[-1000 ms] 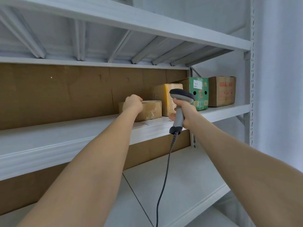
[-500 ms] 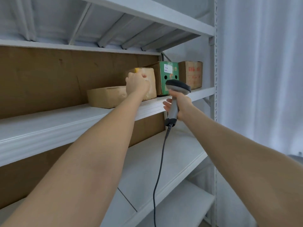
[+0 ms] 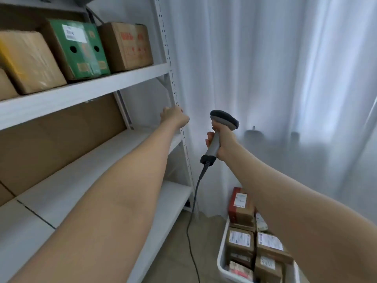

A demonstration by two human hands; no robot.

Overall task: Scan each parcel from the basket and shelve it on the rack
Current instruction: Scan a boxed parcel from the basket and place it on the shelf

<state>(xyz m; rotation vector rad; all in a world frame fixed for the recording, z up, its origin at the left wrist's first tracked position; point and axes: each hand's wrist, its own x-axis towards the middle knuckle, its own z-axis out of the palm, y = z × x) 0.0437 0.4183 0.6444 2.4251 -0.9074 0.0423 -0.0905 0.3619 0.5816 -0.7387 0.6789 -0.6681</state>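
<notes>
Mid-job, I reckon. Top shelf of the rack already carries parcels in a row: a taped yellowish box, a green box w/ a white label, a brown box w/ red print, packed close side by side, + the corner of one more box at the far left edge. Those count as shelved; can't tell from here whether each was scanned.

Plenty left. White basket sits on the floor at lower right, near the rack's foot & well apart from the shelf. It's well stocked w/ labelled brown parcels: one w/ a red end standing upright at the back, flat ones in front of it, more under my right forearm, so no exact count.

Left grip is out by the rack's post, fingers loosely curled, holding nothing as far as I can see. Right grip is wrapped firm round the scanner handle, head up & facing away from me, cable hanging to the floor. No parcel in either grip, none under the scanner.

So: btwn parcels. Next, I'd guess, reach down w/ the left for one from the basket, label up, scan, shelve, repeat till the basket's done
</notes>
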